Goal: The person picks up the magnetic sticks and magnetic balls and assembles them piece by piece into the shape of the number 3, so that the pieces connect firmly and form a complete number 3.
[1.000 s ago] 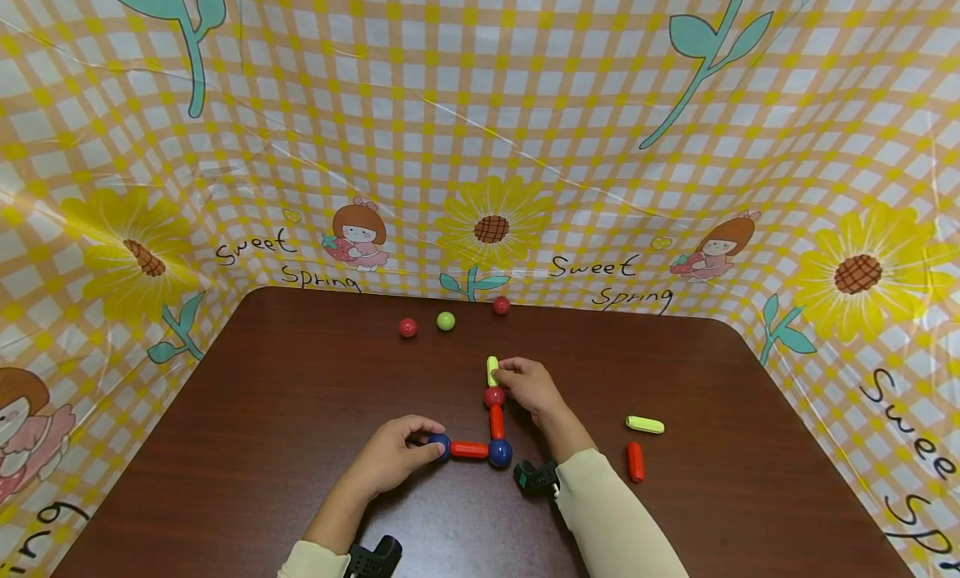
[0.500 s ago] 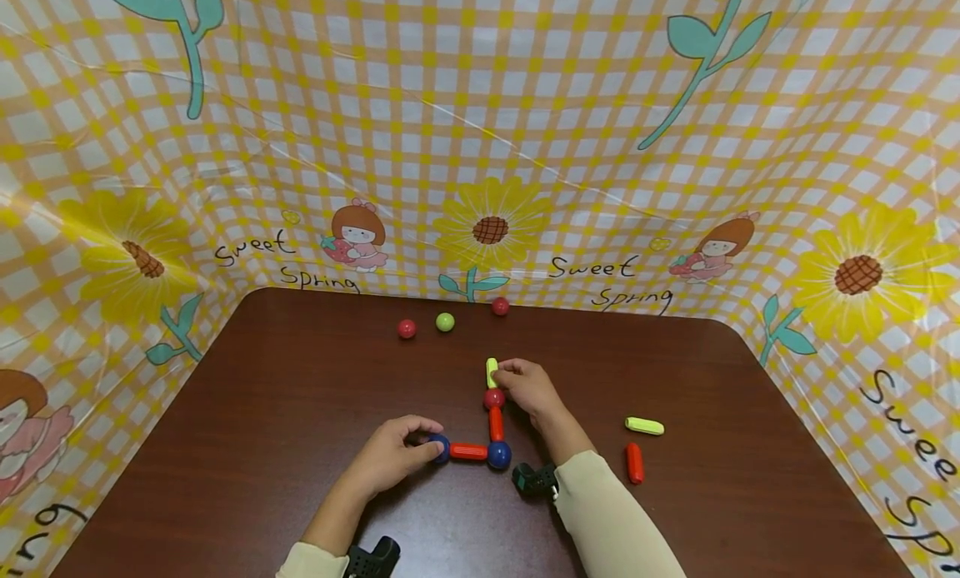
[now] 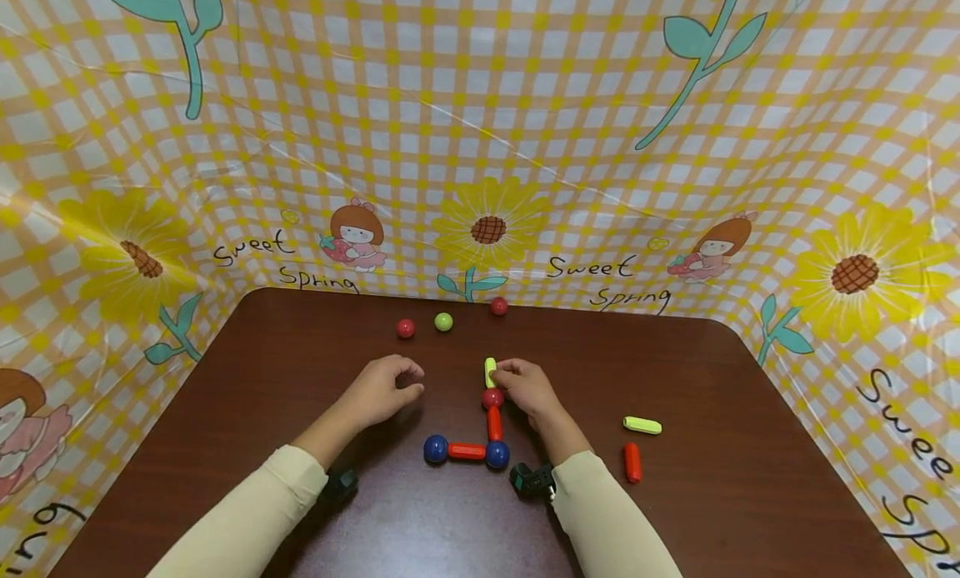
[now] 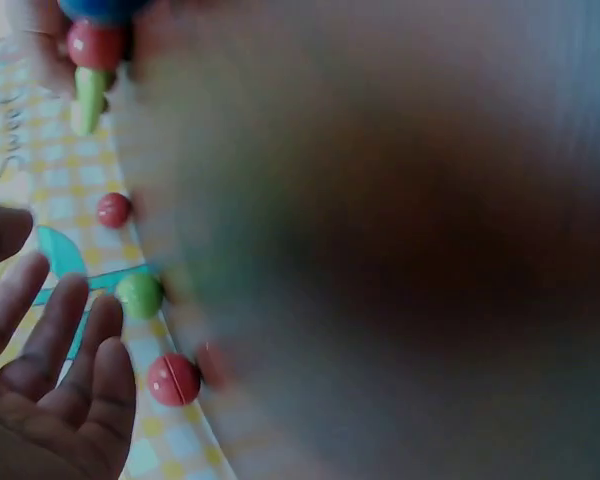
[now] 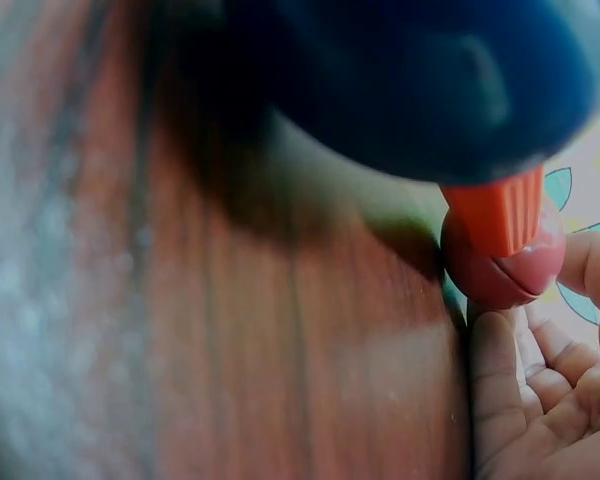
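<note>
Pinching a yellow stick beyond the joined red ball: our right hand; left of that ball hangs our loose-fingered left hand.

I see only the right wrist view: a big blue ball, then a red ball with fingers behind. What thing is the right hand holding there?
Observer: In the head view, the right hand pinches a yellow stick, whose near end is at the red ball.
Operator: Thank you. And the other one, does it also hold something?
Observer: No, the left hand holds nothing.
Operator: What lies on the table, to the right of the right arm?
Observer: Two loose pieces, a second yellow stick and a short red stick.
</note>
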The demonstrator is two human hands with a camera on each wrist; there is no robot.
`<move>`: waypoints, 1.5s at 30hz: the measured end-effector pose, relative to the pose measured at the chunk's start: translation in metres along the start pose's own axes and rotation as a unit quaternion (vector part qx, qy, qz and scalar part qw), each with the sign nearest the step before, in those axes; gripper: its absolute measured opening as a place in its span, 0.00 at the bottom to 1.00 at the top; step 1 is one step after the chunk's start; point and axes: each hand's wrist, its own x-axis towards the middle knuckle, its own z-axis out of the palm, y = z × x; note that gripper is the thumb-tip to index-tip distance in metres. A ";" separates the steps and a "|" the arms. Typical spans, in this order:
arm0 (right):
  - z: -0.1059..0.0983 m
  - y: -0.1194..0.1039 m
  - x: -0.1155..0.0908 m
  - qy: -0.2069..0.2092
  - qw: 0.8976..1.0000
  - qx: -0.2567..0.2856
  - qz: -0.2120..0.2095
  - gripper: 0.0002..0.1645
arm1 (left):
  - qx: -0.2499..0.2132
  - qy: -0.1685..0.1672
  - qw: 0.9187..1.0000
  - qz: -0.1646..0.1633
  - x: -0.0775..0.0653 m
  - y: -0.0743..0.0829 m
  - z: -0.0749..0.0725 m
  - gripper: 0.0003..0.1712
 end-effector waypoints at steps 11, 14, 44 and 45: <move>-0.003 0.000 0.001 0.005 1.000 -0.004 0.003 0.15 | -0.034 0.000 0.998 -0.049 0.056 -0.020 -0.026 0.16; -0.004 0.002 0.002 0.012 1.000 -0.003 0.002 0.15 | -0.042 0.014 0.998 -0.051 0.069 -0.024 -0.023 0.16; 0.000 0.000 -0.002 0.004 1.000 0.010 -0.010 0.15 | 0.072 0.059 0.994 -0.065 0.085 -0.040 0.004 0.18; 0.000 0.000 -0.002 0.003 1.000 0.012 -0.009 0.15 | 0.071 0.059 0.994 -0.066 0.086 -0.040 0.004 0.18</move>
